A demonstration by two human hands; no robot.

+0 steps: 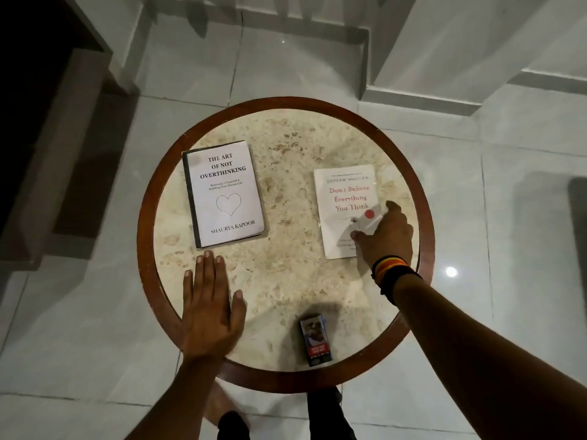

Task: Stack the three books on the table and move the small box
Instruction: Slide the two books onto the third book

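Two books lie flat on a round marble table (286, 281) with a brown wooden rim. The white book titled "The Art of Not Overthinking" (225, 193) is at the left. Another white book, "Don't Believe Everything You Think" (344, 198), is at the right. My right hand (386, 235) rests on that book's lower right corner, fingers spread over the cover; whether it grips the edge is unclear. My left hand (211, 304) lies flat and open on the table just below the left book, apart from it. A small dark box (315, 339) stands near the table's front edge. I see no third book.
A glossy tiled floor (508, 217) surrounds the table. White steps (428, 90) rise at the back right. Dark wooden furniture (63, 138) stands at the left. My feet (228, 420) show under the table's near edge.
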